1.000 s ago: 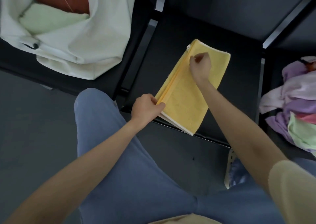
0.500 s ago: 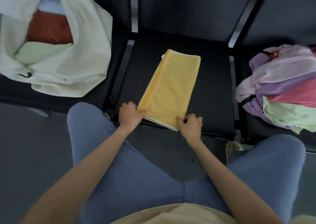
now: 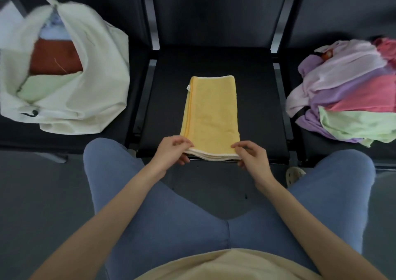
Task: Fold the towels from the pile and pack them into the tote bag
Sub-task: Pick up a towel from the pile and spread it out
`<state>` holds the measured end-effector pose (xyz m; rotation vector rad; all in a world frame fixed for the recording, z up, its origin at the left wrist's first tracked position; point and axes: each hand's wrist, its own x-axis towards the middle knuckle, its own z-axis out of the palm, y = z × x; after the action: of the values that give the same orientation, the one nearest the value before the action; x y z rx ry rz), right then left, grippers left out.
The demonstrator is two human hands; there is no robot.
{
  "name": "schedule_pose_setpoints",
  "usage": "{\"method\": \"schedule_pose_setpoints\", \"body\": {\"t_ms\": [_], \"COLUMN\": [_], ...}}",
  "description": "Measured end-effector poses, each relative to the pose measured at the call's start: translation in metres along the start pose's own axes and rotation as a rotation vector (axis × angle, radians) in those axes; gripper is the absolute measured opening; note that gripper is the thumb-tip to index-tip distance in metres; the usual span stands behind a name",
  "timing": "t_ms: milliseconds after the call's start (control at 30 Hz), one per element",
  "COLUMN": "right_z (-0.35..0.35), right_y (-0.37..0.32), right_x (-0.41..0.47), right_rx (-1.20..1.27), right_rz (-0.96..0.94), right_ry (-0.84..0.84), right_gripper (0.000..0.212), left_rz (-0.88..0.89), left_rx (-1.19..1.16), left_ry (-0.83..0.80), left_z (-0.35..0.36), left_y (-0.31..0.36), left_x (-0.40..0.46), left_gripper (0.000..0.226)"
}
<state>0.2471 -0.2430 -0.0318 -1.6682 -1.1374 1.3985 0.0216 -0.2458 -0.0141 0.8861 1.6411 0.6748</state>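
Observation:
A yellow towel (image 3: 211,110), folded into a long strip, lies flat on the middle black seat (image 3: 257,100). My left hand (image 3: 173,152) pinches its near left corner and my right hand (image 3: 251,154) pinches its near right corner, at the seat's front edge. The white tote bag (image 3: 90,91) stands open on the left seat, with a green towel (image 3: 45,86), a rust-red one (image 3: 53,60) and a pale blue one inside. The pile of unfolded towels (image 3: 347,91), lilac, pink and green, sits on the right seat.
The three black seats form one row with dark backrests behind. My knees in blue trousers (image 3: 120,185) flank the middle seat's front edge. A shoe (image 3: 294,173) shows on the grey floor by the right knee.
My right hand came from the towel's far end to its near right corner. The towel now lies straight on the seat. The view swung left, bringing more of the bag and the pile into sight.

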Motion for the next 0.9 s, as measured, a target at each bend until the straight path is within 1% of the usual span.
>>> {"method": "schedule_pose_setpoints", "body": {"t_ms": [33, 67, 167, 233, 300, 367, 433, 533, 600, 633, 667, 700, 733, 767, 833, 900], "right_z": [-0.004, -0.008, -0.013, -0.014, -0.012, -0.006, 0.003, 0.016, 0.023, 0.025, 0.028, 0.029, 0.029, 0.028, 0.023, 0.017], "right_y": [-0.002, -0.003, -0.011, -0.021, -0.033, -0.043, -0.049, -0.046, -0.042, -0.039, -0.038, -0.035, -0.033, -0.030, -0.024, -0.015], "right_x": [0.001, 0.004, 0.017, 0.028, 0.039, 0.052, 0.065, 0.086, 0.095, 0.098, 0.099, 0.100, 0.099, 0.097, 0.091, 0.088], "right_rx": [0.048, 0.110, 0.331, 0.461, 0.552, 0.603, 0.625, 0.541, 0.455, 0.406, 0.346, 0.267, 0.173, 0.056, -0.257, -0.592], "right_rz": [0.040, 0.092, 0.235, 0.272, 0.261, 0.254, 0.276, 0.316, 0.328, 0.323, 0.304, 0.271, 0.219, 0.141, -0.056, -0.253], "right_ry": [-0.005, -0.008, 0.010, 0.025, 0.023, 0.017, 0.030, 0.092, 0.119, 0.118, 0.102, 0.080, 0.056, 0.028, -0.062, -0.174], "right_gripper": [0.015, 0.016, 0.016, 0.014, 0.013, 0.013, 0.009, 0.008, 0.008, 0.009, 0.017, 0.032, 0.047, 0.057, 0.060, 0.058], "left_rz": [-0.030, -0.066, -0.151, -0.157, -0.144, -0.137, -0.142, -0.164, -0.158, -0.117, -0.045, 0.044, 0.137, 0.231, 0.428, 0.565], "left_rx": [-0.056, -0.129, -0.443, -0.641, -0.778, -0.841, -0.827, -0.751, -0.650, -0.557, -0.429, -0.273, -0.096, 0.090, 0.492, 0.840], "left_ry": [-0.022, -0.042, -0.096, -0.109, -0.078, -0.018, 0.050, 0.140, 0.177, 0.181, 0.173, 0.154, 0.129, 0.102, 0.035, -0.054], "left_z": [-0.001, -0.001, -0.003, -0.001, 0.004, 0.011, 0.019, 0.030, 0.036, 0.038, 0.040, 0.040, 0.039, 0.036, 0.028, 0.019], "left_y": [0.004, 0.008, 0.020, 0.028, 0.033, 0.037, 0.040, 0.038, 0.035, 0.032, 0.028, 0.025, 0.021, 0.017, 0.010, 0.003], "left_x": [-0.002, -0.001, 0.005, 0.014, 0.028, 0.045, 0.062, 0.084, 0.091, 0.094, 0.095, 0.094, 0.092, 0.090, 0.088, 0.086], "left_gripper": [0.009, 0.010, 0.022, 0.025, 0.028, 0.032, 0.032, 0.031, 0.038, 0.045, 0.051, 0.056, 0.058, 0.058, 0.055, 0.052]}}
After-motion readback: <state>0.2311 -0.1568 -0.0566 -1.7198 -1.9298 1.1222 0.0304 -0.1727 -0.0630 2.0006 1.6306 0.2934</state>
